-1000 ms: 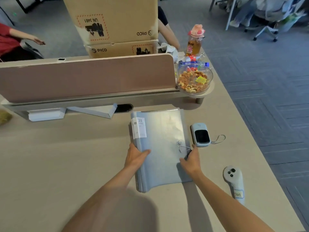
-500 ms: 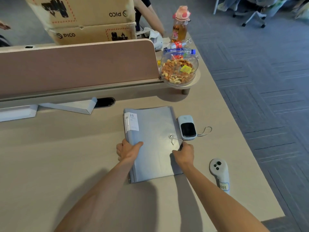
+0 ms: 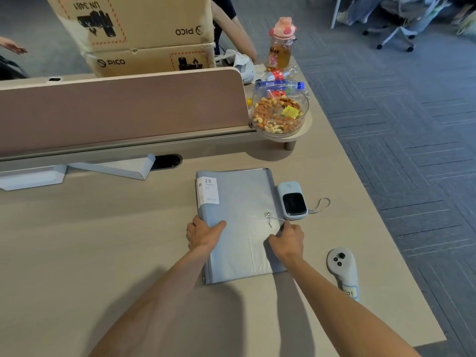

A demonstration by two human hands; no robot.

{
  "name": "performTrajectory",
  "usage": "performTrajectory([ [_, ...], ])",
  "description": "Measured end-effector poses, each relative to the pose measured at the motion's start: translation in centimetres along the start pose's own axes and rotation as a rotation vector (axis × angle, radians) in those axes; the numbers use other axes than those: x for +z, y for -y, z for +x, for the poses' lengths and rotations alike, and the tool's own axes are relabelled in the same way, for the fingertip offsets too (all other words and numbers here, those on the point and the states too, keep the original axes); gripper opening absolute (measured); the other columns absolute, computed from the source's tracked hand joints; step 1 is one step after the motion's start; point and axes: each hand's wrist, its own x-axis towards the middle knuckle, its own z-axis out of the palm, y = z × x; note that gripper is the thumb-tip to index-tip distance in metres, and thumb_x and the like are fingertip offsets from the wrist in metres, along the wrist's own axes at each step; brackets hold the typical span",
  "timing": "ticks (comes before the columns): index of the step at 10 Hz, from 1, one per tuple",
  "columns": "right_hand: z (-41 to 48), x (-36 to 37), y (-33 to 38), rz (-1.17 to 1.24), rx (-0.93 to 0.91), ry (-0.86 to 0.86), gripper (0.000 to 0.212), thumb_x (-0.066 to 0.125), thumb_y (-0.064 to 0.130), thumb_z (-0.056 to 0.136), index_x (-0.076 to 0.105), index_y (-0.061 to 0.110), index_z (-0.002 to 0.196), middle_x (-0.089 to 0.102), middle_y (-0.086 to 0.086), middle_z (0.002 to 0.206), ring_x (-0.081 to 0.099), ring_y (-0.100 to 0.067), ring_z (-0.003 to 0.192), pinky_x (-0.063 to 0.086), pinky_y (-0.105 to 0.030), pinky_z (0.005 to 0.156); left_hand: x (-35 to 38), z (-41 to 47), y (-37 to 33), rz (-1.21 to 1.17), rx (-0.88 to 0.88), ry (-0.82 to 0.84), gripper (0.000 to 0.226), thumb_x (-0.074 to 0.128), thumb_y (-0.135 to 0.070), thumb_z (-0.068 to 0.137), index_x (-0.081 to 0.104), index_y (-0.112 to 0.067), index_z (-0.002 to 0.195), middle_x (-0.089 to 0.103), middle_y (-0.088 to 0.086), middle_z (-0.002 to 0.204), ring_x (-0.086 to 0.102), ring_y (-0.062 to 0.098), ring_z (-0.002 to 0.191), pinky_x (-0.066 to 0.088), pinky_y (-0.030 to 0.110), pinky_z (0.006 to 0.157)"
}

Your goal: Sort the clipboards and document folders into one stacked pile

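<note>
A pale blue document folder (image 3: 239, 217) lies flat on the desk, with a white "20 pockets" label at its far left corner and a string clasp near its right edge. It tops a thin pile; more edges show beneath it at the far right. My left hand (image 3: 203, 234) grips the folder's left spine edge, thumb on the cover. My right hand (image 3: 287, 240) rests on the right edge, fingers curled beside the clasp string.
A light blue device with a wrist strap (image 3: 292, 200) lies against the folder's right edge. A white controller (image 3: 342, 273) is near the desk's right side. A bowl of nuts (image 3: 279, 113), bottles, a divider panel (image 3: 121, 109) and cardboard boxes (image 3: 144, 32) stand behind.
My left hand has closed around the folder's left edge. My right hand has stayed at the right edge by the clasp. The folder has stayed flat on the desk.
</note>
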Motion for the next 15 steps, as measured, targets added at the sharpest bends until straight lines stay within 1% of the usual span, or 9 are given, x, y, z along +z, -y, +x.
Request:
performTrajectory([
  [1,0.0,-0.3,0.2,-0.003,-0.002,0.017,0.025,0.055,0.014,0.078,0.050,0.004,0.100,0.050,-0.016,0.116,0.043,-0.034,0.112,0.045,-0.042,0.088,0.3,-0.1,0.6,0.033,0.042,-0.005,0.091,0.068,-0.050,0.075,0.024,-0.011,0.144,0.034,0.012,0.142,0.029,0.031,0.137,0.033,0.047,0.110],
  [3,-0.1,-1.1,-0.1,0.001,-0.011,0.016,0.024,0.053,0.013,0.082,0.055,0.001,0.103,0.051,-0.020,0.117,0.045,-0.037,0.112,0.042,-0.040,0.093,-0.2,-1.3,0.7,0.050,0.137,0.050,0.102,0.064,-0.051,0.078,0.005,-0.015,0.153,0.023,0.008,0.155,0.022,0.030,0.143,0.026,0.048,0.116],
  [5,0.3,-1.4,0.0,0.051,-0.029,0.041,0.017,0.055,0.014,0.081,0.058,0.001,0.091,0.054,-0.020,0.109,0.051,-0.037,0.102,0.041,-0.035,0.083,-1.2,-1.1,-0.2,0.048,0.259,0.043,0.071,0.052,-0.030,0.090,0.019,-0.011,0.149,0.031,0.009,0.153,0.038,0.031,0.135,0.031,0.042,0.114],
  [8,0.1,-0.7,-0.1,0.148,-0.026,-0.013,0.008,0.057,0.009,0.079,0.055,0.002,0.077,0.062,-0.017,0.086,0.053,-0.031,0.077,0.039,-0.032,0.065,-1.1,0.0,-0.5,0.080,0.245,0.024,0.074,0.052,-0.039,0.091,0.017,-0.011,0.151,0.025,0.010,0.158,0.031,0.032,0.141,0.028,0.046,0.116],
  [10,-0.4,-0.2,-0.6,0.128,-0.001,-0.040,0.016,0.056,0.015,0.079,0.058,0.001,0.088,0.063,-0.019,0.098,0.055,-0.039,0.096,0.049,-0.041,0.081,-1.0,-0.9,0.9,0.009,0.192,0.058,0.082,0.047,-0.048,0.091,0.005,-0.018,0.155,0.015,0.004,0.162,0.022,0.027,0.147,0.022,0.046,0.119],
  [11,-1.0,-0.7,-0.2,0.123,-0.006,-0.065,0.011,0.055,0.015,0.080,0.053,0.005,0.083,0.061,-0.019,0.099,0.055,-0.038,0.097,0.048,-0.041,0.080,-1.5,-1.2,1.1,-0.009,0.194,0.056,0.081,0.043,-0.051,0.092,0.004,-0.018,0.155,0.012,0.003,0.163,0.019,0.026,0.148,0.020,0.045,0.120],
  [12,-1.7,-1.1,0.2,0.100,-0.046,-0.097,0.009,0.052,0.013,0.082,0.056,0.007,0.088,0.058,-0.017,0.106,0.054,-0.036,0.099,0.047,-0.039,0.080,-2.2,-1.6,1.2,-0.006,0.237,0.057,0.072,0.038,-0.052,0.089,0.020,-0.021,0.151,0.028,0.006,0.157,0.035,0.028,0.139,0.031,0.048,0.115],
  [13,-2.7,-1.7,1.2,0.061,-0.135,-0.099,0.034,0.053,0.015,0.086,0.061,0.007,0.118,0.055,-0.014,0.123,0.054,-0.032,0.112,0.049,-0.040,0.090,-3.3,-3.1,1.2,0.037,0.280,0.038,0.056,0.035,-0.043,0.095,0.032,-0.020,0.146,0.037,0.006,0.150,0.041,0.026,0.134,0.034,0.041,0.111],
  [15,-4.8,-1.7,4.4,0.112,-0.313,0.036,0.037,0.053,0.018,0.090,0.057,0.009,0.126,0.051,-0.013,0.133,0.059,-0.029,0.111,0.046,-0.037,0.096,-5.5,-5.4,2.1,0.118,0.374,-0.046,0.041,0.030,-0.032,0.100,0.046,-0.013,0.134,0.044,0.008,0.146,0.043,0.026,0.131,0.035,0.035,0.103],
])
